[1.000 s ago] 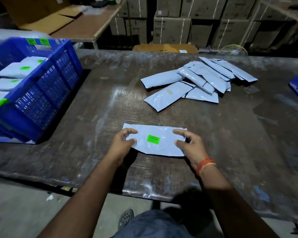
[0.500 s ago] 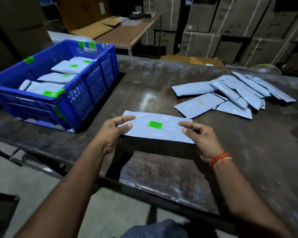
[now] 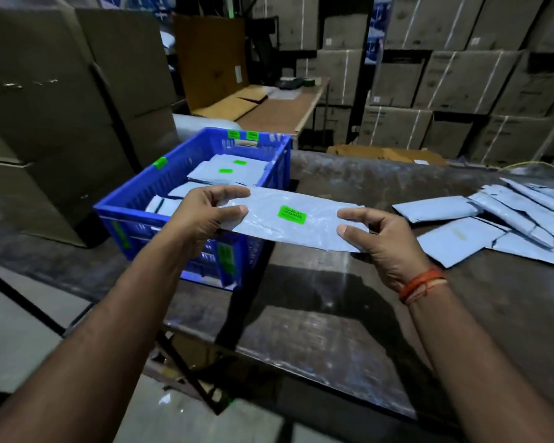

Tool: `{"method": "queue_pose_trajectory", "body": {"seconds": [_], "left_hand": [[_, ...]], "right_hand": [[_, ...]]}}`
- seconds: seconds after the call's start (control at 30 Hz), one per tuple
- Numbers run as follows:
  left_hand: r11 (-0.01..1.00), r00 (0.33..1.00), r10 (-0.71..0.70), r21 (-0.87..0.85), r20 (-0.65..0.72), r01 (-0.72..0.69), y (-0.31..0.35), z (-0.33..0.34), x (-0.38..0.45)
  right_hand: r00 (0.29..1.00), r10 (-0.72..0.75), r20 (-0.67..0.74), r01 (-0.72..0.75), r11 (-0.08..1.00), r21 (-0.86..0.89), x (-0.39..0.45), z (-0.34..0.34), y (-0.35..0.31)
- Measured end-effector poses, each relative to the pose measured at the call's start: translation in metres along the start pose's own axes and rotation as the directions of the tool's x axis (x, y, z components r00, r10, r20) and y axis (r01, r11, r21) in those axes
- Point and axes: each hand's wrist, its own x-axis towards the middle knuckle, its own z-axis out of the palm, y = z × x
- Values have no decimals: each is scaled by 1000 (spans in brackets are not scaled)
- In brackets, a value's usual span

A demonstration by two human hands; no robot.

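Left hand (image 3: 205,215): the left end of the poly mailer (image 3: 269,225) is being pinched, thumb on top, fingers curled over the far edge. Right hand (image 3: 387,244): the right end is being pinched the same way.

The mailer is being held flat in the air above the tabletop (image 3: 333,308), its left end by the near side of the blue crate (image 3: 131,203).

Step, as judged: a labelled mailer is being transferred to the crate. The next move is likely calling for a short carry left, lowering onto the labelled mailers (image 3: 227,169) inside, then release by both hands. The film looks limp, so sag is being countered by the two-end grip.

Materials:
- **Mailer:** thin glossy grey plastic film, a flat rectangle, slightly crinkled.
- **Green label (image 3: 291,215):** a small rectangle stuck near the centre, print unreadable.
- **Crate:** rigid moulded plastic with slotted walls.
- **Tabletop:** dark and worn, with a scuffed sheen.

Plain mailers (image 3: 493,225) are lying in a loose pile to the right.
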Motion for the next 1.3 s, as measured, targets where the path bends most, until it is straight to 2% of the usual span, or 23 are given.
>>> {"method": "queue_pose_trajectory", "body": {"seconds": [0.3,0.53,0.67,0.8,0.97,1.3], "left_hand": [[992,997,14,129,-71,-5,9,-82,87],[969,990,6,244,-140,29,5,-136,158],[954,990,-18,294,-139,59,-10,-166,196],[952,992,-1,305,-124,39,-13,-186,233],[936,999,22,351,-36,-8,-16,-196,289],[820,999,19,573,-42,8,-51,-172,385]], "right_hand": [[998,-18,59,20,999,-30,94,90,-22],[996,-55,68,66,985,-159,188,154,-11],[995,-44,95,67,967,-248,214,186,0],[999,26,43,-13,959,-284,237,212,5],[982,141,-126,-176,925,-338,277,233,14],[944,147,-295,-299,761,-576,358,257,37]]}}
